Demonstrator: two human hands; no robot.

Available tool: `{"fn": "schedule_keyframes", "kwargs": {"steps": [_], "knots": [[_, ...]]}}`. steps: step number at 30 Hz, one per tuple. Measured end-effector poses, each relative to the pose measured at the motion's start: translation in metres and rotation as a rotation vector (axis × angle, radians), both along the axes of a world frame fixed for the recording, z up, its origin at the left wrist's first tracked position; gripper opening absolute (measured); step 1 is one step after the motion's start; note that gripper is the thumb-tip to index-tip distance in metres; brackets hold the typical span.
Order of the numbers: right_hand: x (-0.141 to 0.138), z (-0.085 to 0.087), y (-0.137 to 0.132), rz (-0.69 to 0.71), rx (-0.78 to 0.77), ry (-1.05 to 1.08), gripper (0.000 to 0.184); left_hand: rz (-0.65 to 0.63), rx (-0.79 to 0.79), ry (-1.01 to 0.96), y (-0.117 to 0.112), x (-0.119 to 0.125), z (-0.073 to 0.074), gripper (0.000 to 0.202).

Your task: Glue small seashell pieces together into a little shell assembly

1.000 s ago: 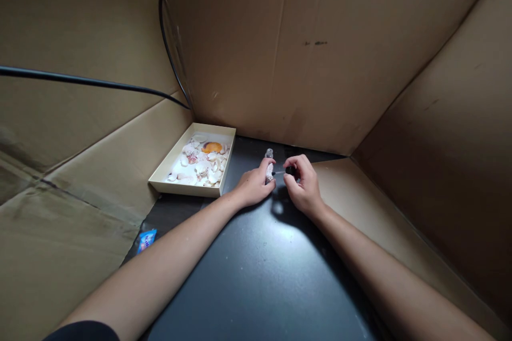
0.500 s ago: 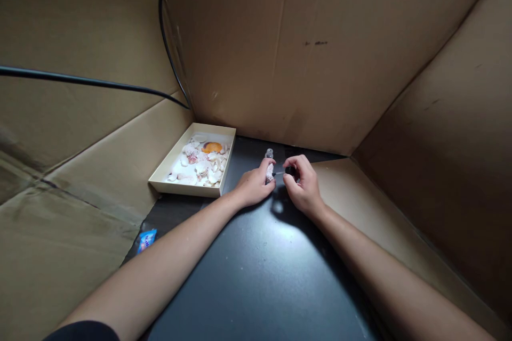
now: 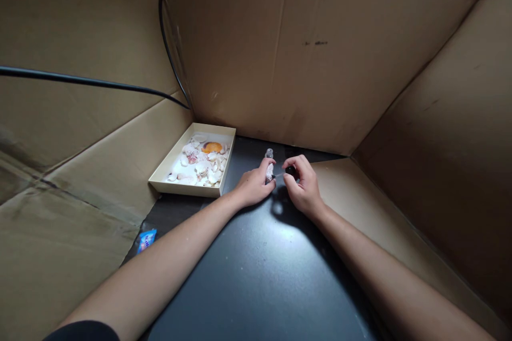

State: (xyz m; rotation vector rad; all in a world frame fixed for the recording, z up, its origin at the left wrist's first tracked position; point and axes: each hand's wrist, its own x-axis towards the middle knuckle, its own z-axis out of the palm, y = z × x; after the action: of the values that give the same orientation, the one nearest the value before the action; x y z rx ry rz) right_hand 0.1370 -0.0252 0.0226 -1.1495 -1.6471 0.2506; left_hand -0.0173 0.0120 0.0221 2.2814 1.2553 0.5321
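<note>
My left hand point(image 3: 255, 185) is closed round a pale, ridged seashell point(image 3: 269, 172), thumb and fingers on either side of it. Just beyond the shell stands a small clear glass bottle point(image 3: 269, 153), partly hidden by that hand. Between its fingertips my right hand point(image 3: 303, 184) pinches the black cap point(image 3: 290, 171) of a small brush. The brush's thin stem point(image 3: 279, 175) points left, and its dark tip is at the shell's right side; whether it touches I cannot tell.
A cream shallow box point(image 3: 186, 189) of several seashells, one orange, stands left on the dark table point(image 3: 244, 272). A blue packet point(image 3: 146, 240) lies near my left forearm. Cardboard walls point(image 3: 316, 80) enclose the table, and a black cable point(image 3: 100, 82) hangs at left.
The brush in my right hand has tilted slightly, its tip moving a little down along the shell. My left hand and the shell stay nearly still.
</note>
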Motion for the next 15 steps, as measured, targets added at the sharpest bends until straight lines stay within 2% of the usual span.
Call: {"fn": "schedule_keyframes", "kwargs": {"steps": [15], "knots": [[0.0002,-0.0005,0.0005,0.001,0.013,0.003,0.012,-0.002,0.000,-0.017,-0.0006,0.0003,0.0000,0.049]]}}
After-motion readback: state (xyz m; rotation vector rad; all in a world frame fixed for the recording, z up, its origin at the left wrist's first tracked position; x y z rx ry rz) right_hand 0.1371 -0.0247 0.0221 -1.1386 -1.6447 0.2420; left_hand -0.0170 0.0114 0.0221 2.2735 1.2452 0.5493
